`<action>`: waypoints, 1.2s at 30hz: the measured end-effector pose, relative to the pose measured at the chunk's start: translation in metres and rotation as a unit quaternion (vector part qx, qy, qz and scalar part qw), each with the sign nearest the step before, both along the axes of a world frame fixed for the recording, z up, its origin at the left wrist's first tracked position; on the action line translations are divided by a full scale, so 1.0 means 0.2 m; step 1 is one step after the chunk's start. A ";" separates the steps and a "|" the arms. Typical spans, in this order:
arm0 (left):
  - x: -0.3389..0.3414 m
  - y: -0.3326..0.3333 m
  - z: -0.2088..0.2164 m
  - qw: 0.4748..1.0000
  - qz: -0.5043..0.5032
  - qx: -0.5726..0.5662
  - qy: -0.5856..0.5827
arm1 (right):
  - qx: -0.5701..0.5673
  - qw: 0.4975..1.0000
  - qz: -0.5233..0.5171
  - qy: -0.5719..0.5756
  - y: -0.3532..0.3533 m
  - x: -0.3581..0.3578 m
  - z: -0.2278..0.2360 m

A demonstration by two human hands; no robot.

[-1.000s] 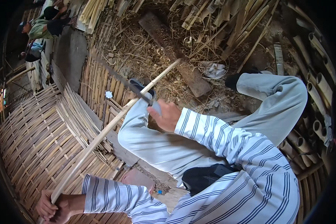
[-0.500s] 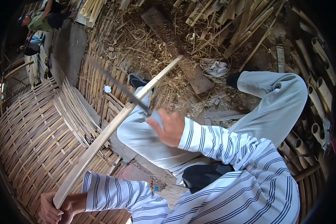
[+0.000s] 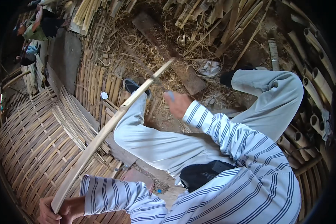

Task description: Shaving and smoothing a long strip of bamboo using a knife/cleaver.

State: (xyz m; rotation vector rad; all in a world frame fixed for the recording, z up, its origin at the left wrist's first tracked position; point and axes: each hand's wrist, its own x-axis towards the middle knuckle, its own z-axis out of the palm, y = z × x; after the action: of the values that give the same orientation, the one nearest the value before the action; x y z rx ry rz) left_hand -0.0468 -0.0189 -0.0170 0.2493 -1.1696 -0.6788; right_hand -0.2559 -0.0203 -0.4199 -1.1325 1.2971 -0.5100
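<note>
A long pale bamboo strip (image 3: 102,133) runs slantwise from the lower left to the upper middle, passing over my left lower leg. Its near end is gripped by my left hand (image 3: 50,212), fingers wrapped around it. My right hand (image 3: 180,105) is closed on the grey handle of a long knife (image 3: 170,95). The blade is smeared by motion and reaches up and left, crossing the strip near its far end. Whether the edge touches the strip I cannot tell.
Woven bamboo matting (image 3: 37,149) covers the left, with a bundle of thin strips (image 3: 72,119) on it. Shavings and a dark plank (image 3: 192,80) lie ahead. Bamboo poles (image 3: 317,86) are stacked at right. Another person (image 3: 35,31) sits at the far left.
My right hand with the knife has moved farther out, up and slightly right, toward the strip's far end. My left hand keeps its hold on the near end.
</note>
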 end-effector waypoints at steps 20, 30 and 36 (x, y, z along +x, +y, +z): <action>-0.05 -0.05 0.10 0.911 0.379 0.070 -0.148 | -0.175 0.980 0.023 -0.088 0.02 0.07 0.52; 0.03 0.01 0.07 0.987 0.126 0.079 -0.061 | 0.133 0.980 -0.050 0.142 -0.06 -0.21 -0.72; 0.13 -0.03 0.13 0.993 -0.016 0.080 -0.082 | 0.097 0.983 0.020 0.153 -0.08 -0.14 -0.54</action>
State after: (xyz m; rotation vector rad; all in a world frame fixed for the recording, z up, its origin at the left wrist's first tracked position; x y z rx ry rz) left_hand -0.0203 -0.0259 0.0089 0.4285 -1.2800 -0.7927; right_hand -0.2843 -0.0358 -0.5271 -1.0987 1.5492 -0.1765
